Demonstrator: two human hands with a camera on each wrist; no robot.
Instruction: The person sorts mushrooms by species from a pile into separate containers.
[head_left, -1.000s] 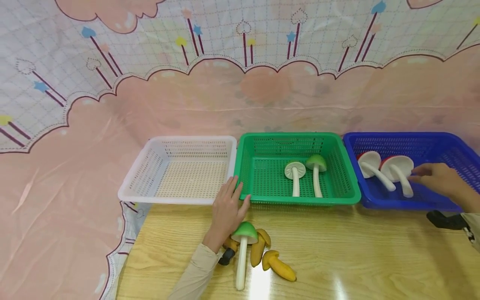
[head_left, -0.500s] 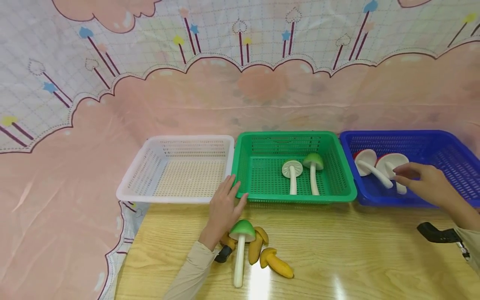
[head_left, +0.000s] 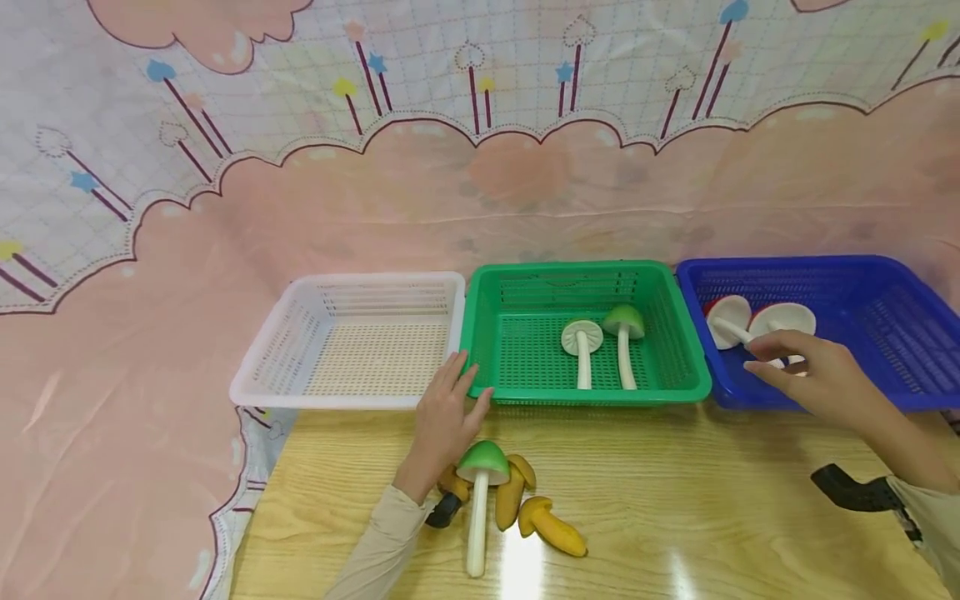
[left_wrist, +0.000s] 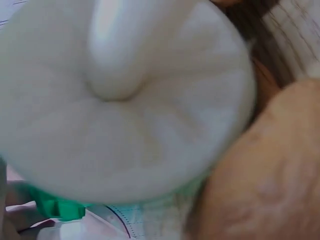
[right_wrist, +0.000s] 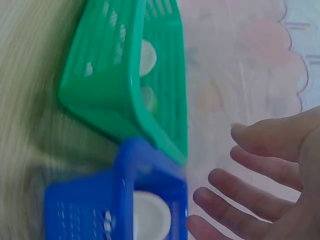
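Note:
My left hand (head_left: 445, 417) rests with straight fingers at the meeting rims of the white basket (head_left: 326, 401) and the green basket (head_left: 585, 396). Below it on the table lies a green-capped toy mushroom (head_left: 477, 517), whose pale underside fills the left wrist view. Brown toy mushrooms (head_left: 510, 498) lie around it, one partly hidden by the wrist. Over the blue basket (head_left: 795, 264) hovers my right hand (head_left: 817, 379), its fingers loosely spread and holding nothing in the right wrist view. Beyond its fingers lie two red-capped mushrooms (head_left: 787, 317), their stems partly covered by the hand.
Two more green-capped mushrooms (head_left: 624, 325) lie in the green basket. All three baskets stand in a row along the back of the wooden table (head_left: 675, 500), against a patterned pink cloth (head_left: 360, 200). A black camera mount (head_left: 855, 492) hangs beneath the right wrist.
My right hand has moved left over the blue basket, now covering parts of the red-capped mushrooms' stems. My left hand stays at the basket rims. The head view has shifted slightly.

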